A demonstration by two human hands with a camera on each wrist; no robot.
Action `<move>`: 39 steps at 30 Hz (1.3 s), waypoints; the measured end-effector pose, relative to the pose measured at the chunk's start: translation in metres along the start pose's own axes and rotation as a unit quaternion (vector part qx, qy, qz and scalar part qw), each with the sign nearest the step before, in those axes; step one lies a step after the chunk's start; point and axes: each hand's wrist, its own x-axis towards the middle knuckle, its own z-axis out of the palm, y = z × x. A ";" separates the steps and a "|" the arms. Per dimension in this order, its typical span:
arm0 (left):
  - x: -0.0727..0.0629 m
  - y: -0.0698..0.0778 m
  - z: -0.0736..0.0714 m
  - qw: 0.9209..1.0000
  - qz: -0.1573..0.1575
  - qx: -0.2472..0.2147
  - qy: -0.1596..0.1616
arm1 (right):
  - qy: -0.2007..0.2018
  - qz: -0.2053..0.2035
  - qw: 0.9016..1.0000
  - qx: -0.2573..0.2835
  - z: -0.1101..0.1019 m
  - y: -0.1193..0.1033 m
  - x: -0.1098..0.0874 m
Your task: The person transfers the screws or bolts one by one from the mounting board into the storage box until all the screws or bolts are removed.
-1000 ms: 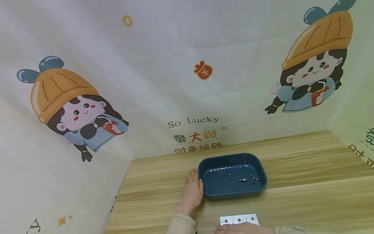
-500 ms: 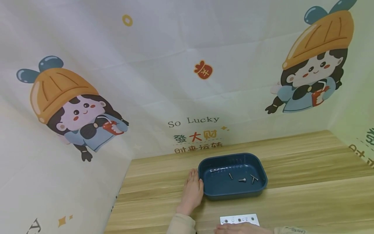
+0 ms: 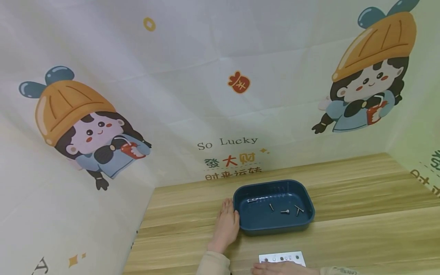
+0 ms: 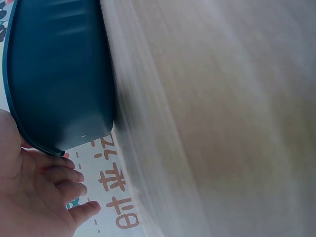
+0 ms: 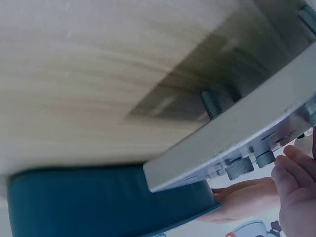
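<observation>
My left hand (image 3: 225,227) lies along the left wall of a dark blue plastic tray (image 3: 275,231), fingers straight and touching it. The left wrist view shows the palm and fingers (image 4: 64,175) at the tray's rim. My right hand (image 3: 280,268) is over the near part of a silver metal plate (image 3: 285,256) with holes and screw heads. In the right wrist view the plate (image 5: 217,138) stands off the table, with a threaded screw shank (image 5: 211,103) below it and knurled screw heads (image 5: 239,168) on top. The right fingers (image 5: 291,177) are close to these heads; whether they pinch one is unclear.
Several loose screws (image 3: 285,211) lie in the tray. The wood-grain table (image 3: 361,191) extends to both sides. A printed cloth (image 3: 192,95) hangs behind and beside it. The plate's near edge is hidden by the right hand and the frame edge.
The right hand has shifted very slightly to the left over the plate. My left hand, the tray and the loose screws have stayed in place.
</observation>
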 end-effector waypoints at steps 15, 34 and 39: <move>-0.001 0.000 0.000 1.000 -0.001 -0.004 0.001 | 0.000 0.062 0.996 0.062 -0.018 -0.003 0.003; 0.001 0.000 0.001 1.000 0.000 0.000 0.005 | 0.038 0.113 0.992 -0.029 -0.050 0.033 0.005; 0.000 0.000 0.000 1.000 -0.004 -0.003 -0.002 | 0.087 0.124 0.986 -0.068 -0.056 0.059 -0.001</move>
